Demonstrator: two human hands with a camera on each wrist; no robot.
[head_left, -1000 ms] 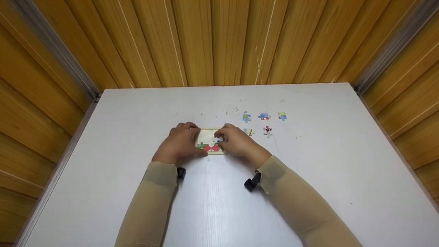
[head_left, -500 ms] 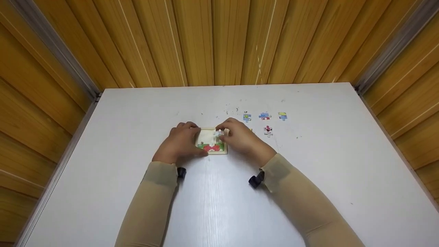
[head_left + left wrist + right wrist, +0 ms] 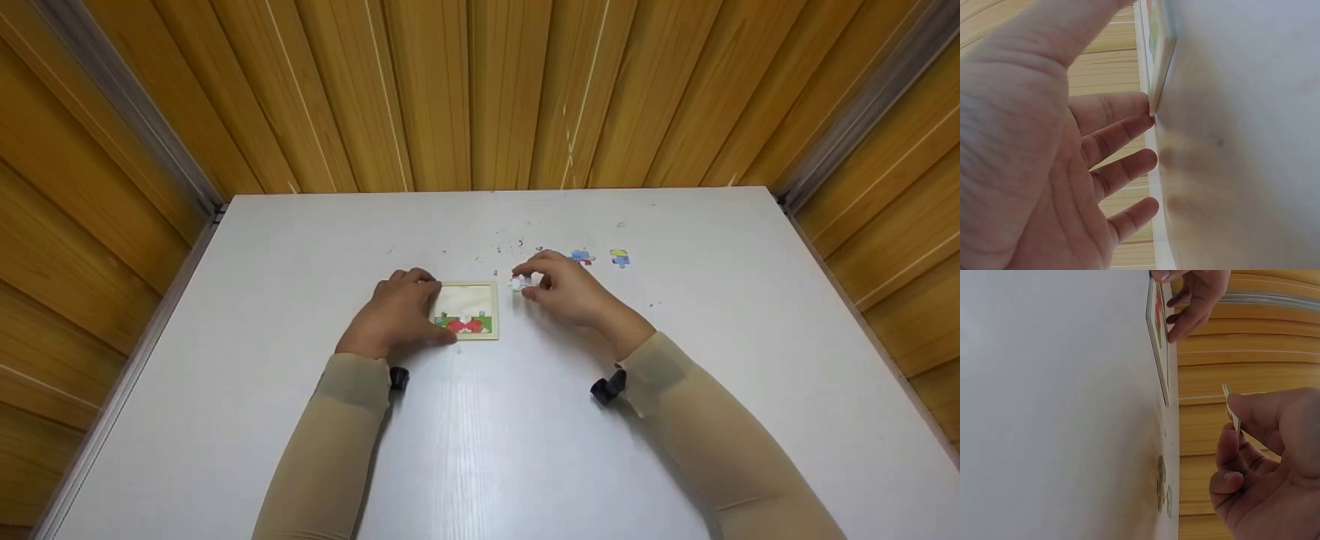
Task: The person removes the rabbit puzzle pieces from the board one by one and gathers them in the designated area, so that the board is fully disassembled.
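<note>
Steadying L hand [image 3: 397, 311]: bracing puzzle frame [image 3: 496, 311] at L side, touching near edge w/ thumb & far corner w/ index, spreading other fingers, fairly straight.
Puzzle frame: lying flat on white table [image 3: 465, 457], holding red/green bottom row [image 3: 465, 325], showing bare base above.
Pale pc [image 3: 517, 283]: hanging above table just R of frame, vs. hovering over its upper R area a moment ago; prob. leaving that spot unfilled.
R hand [image 3: 574, 294]: moving off rightward, pinching pale pc btwn thumb & fingertips.
Loose pcs [image 3: 619, 258]: lying beyond R hand, 2 showing from head cam, others poss. hiding behind.
</note>
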